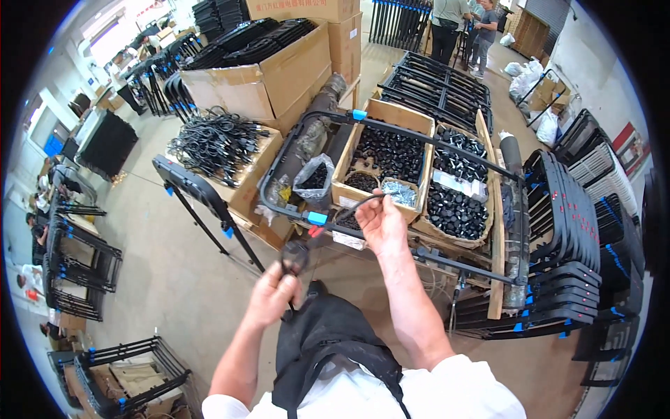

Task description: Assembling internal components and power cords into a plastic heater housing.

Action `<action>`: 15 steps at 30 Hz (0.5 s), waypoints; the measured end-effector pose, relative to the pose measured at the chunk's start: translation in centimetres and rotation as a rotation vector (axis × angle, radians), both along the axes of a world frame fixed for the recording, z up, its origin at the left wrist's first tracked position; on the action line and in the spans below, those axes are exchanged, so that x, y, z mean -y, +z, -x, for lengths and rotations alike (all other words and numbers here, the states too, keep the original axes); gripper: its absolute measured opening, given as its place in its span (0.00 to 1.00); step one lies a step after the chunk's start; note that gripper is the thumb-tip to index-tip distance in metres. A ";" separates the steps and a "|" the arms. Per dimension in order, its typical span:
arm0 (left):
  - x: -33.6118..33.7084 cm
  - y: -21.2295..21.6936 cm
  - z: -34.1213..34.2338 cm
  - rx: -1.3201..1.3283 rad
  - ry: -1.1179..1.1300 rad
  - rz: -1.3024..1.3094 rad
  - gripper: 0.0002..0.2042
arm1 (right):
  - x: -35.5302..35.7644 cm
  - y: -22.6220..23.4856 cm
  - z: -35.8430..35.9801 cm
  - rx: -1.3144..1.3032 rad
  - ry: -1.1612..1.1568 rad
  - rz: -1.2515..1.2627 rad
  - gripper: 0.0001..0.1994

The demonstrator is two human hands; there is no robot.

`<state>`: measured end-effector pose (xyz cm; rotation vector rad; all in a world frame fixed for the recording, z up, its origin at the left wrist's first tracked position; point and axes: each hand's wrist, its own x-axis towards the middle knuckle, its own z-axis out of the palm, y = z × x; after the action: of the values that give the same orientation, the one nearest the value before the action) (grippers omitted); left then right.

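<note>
Your left hand [272,299] is closed around the lower end of a black cable [328,218], just above your dark apron [328,335]; your right hand [380,225] pinches the same cable higher up, fingers curled shut on it, so the cable arcs between your two hands in front of the black tubular frame [293,143]; the frame rests across the wooden crate [419,120] of black knobs, with a blue clip [317,218] on its near bar beside your right hand. The risk, as I judge it, is snagging; the slack loop hangs close to the near bar and the clip, and a quick pull could catch it there or tip the clear bag of small parts [314,178] just beyond.
</note>
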<state>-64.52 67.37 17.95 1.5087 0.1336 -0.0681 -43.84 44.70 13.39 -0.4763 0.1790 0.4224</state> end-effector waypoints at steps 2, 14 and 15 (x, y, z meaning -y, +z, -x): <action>0.5 -3.0 2.4 -0.139 -0.101 -0.174 0.09 | 0.2 0.6 -0.2 0.157 -0.055 0.075 0.16; -5.1 1.6 -0.7 0.396 0.409 -0.791 0.23 | -4.7 2.5 13.9 0.374 0.430 0.358 0.14; -5.1 2.7 -1.7 0.439 0.457 -0.882 0.23 | -4.5 2.6 14.5 0.392 0.463 0.396 0.15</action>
<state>-62.82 72.51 20.63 2.2844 0.1600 0.7745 -58.31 49.25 15.98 -0.9871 -0.2392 0.7398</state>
